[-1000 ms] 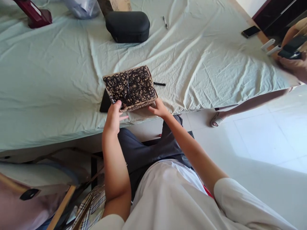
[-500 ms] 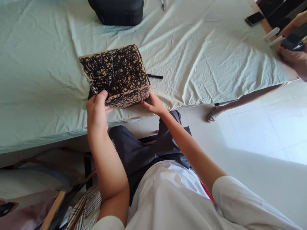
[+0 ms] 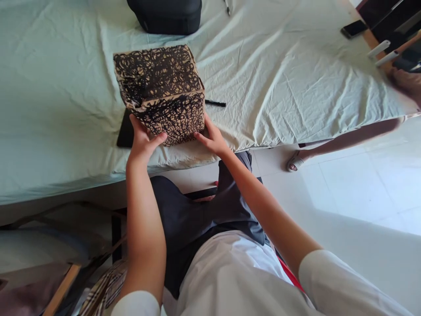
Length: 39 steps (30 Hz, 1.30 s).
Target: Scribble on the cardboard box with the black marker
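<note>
A cardboard box (image 3: 160, 90) covered in black scribbles is held tilted above the near edge of the table, its scribbled side face turned toward me. My left hand (image 3: 142, 141) grips its lower left corner, fingers wrapped under it. On the box's lower right edge rests my right hand (image 3: 210, 138), thumb and fingers pressed to it. A flat black item (image 3: 125, 131) lies on the cloth under the box's left side. A black pen (image 3: 215, 104) lies just right of the box.
The table wears a creased pale green cloth (image 3: 279, 79). A black case (image 3: 166, 15) sits at the far edge, another pen (image 3: 227, 6) beside it. A phone (image 3: 353, 28) lies far right. Another person's hand (image 3: 406, 79) and sandalled foot (image 3: 294, 163) are at right.
The box has been raised and tipped up, so its side face now shows. Both hands slid lower on it. The flat black item beneath is more exposed.
</note>
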Motion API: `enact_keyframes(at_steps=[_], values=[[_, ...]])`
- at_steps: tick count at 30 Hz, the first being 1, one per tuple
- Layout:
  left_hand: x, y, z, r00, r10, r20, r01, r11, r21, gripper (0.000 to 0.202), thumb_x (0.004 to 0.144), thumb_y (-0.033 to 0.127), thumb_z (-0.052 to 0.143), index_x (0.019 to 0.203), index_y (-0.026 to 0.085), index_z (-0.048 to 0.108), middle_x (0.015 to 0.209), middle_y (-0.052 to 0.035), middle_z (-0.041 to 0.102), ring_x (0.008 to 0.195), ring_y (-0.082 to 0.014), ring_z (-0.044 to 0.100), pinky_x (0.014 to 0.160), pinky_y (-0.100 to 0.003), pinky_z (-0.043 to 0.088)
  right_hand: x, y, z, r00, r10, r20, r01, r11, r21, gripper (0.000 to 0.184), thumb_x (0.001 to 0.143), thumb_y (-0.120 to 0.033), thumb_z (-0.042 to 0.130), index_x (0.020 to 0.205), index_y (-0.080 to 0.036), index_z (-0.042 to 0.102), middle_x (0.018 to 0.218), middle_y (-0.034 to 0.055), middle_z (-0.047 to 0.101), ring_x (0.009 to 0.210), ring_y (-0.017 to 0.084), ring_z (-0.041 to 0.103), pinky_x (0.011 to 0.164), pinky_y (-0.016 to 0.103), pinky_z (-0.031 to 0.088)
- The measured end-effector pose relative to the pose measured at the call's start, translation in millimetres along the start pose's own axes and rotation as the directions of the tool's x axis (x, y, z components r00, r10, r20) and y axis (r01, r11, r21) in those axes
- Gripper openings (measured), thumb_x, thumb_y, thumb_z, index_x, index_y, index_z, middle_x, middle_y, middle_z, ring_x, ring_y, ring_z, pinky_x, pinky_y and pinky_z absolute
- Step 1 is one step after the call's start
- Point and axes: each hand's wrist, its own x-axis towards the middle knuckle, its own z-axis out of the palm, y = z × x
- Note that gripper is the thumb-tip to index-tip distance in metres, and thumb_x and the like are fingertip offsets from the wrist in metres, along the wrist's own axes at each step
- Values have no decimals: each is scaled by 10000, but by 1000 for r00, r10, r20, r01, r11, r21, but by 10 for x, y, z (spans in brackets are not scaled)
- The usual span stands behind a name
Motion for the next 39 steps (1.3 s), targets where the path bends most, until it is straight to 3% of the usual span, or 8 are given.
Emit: enact_keyframes(at_steps=[5, 8, 13, 17, 22, 28, 34, 39], values=[[130, -251, -135, 999, 24, -21, -26, 995, -97, 1301, 203, 682, 1186, 1214, 292, 467, 1153, 5, 563, 1425, -305, 519, 1288, -511, 402, 81, -30, 50, 998, 41, -42, -40, 999, 27, 1074, 1086, -850, 479, 1908, -186, 285, 1953, 70, 399, 1844, 315, 330, 1536, 507, 244], [258, -222, -110, 997, 58, -50, -64, 990, -125, 1359, 112, 651, 1179, 1194, 296, 437, 1166, 9, 554, 1280, -269, 545, 1171, -472, 460, 146, -50, 87, 996, 57, -66, -54, 997, 46, 1014, 1115, -800, 420, 1906, -179, 293, 1942, 61, 424, 1842, 280, 334, 1522, 483, 284], [462, -110, 14, 988, 140, -59, -146, 983, -108, 1347, 198, 634, 1172, 1274, 299, 435, 1270, -25, 590, 1218, -254, 575, 1037, -423, 497, 184, -110, 104, 990, 117, -82, -111, 991, 79, 942, 1105, -811, 429, 1886, -287, 376, 1886, 18, 524, 1760, 300, 491, 1459, 515, 404], [520, -126, 199, 962, 182, -205, -210, 969, -128, 1451, 268, 734, 1103, 1440, 296, 369, 1264, -48, 530, 1181, -257, 578, 929, -395, 479, 174, -152, 87, 986, 139, -97, -125, 983, 138, 1019, 1065, -928, 432, 1836, -264, 480, 1837, 67, 589, 1722, 318, 543, 1479, 508, 364], [555, -84, 431, 964, 212, -160, -218, 976, -23, 1408, 478, 760, 1058, 1617, 272, 390, 1390, -89, 540, 1284, -274, 573, 1072, -437, 487, 174, -202, 31, 967, 169, -188, -133, 972, 193, 1111, 1006, -1031, 432, 1772, -237, 552, 1848, 85, 569, 1793, 304, 428, 1532, 476, 235], [512, -31, 520, 960, 232, -159, -216, 970, 111, 1254, 572, 825, 1028, 1641, 391, 540, 1536, -114, 503, 1552, -410, 484, 1283, -500, 444, 171, -284, -25, 963, 176, -202, -135, 970, 201, 1051, 1033, -1000, 424, 1803, -287, 480, 1840, 79, 570, 1811, 292, 382, 1532, 499, 248], [232, -51, 488, 935, 297, -195, -243, 934, 261, 1443, 519, 806, 1072, 1746, 366, 454, 1558, -145, 467, 1537, -447, 510, 1343, -592, 412, 155, -203, -1, 945, 208, -251, -128, 945, 300, 1213, 965, -967, 614, 1851, -197, 308, 1940, 172, 386, 1855, 303, 285, 1522, 492, 269], [46, 35, 589, 922, 290, -256, -219, 937, 271, 1373, 641, 679, 1065, 1779, 353, 370, 1591, -162, 421, 1598, -453, 499, 1410, -611, 374, 160, -184, -10, 967, 141, -214, -74, 953, 293, 1049, 1025, -904, 604, 1820, -252, 394, 1924, 144, 437, 1804, 316, 408, 1500, 523, 330]])
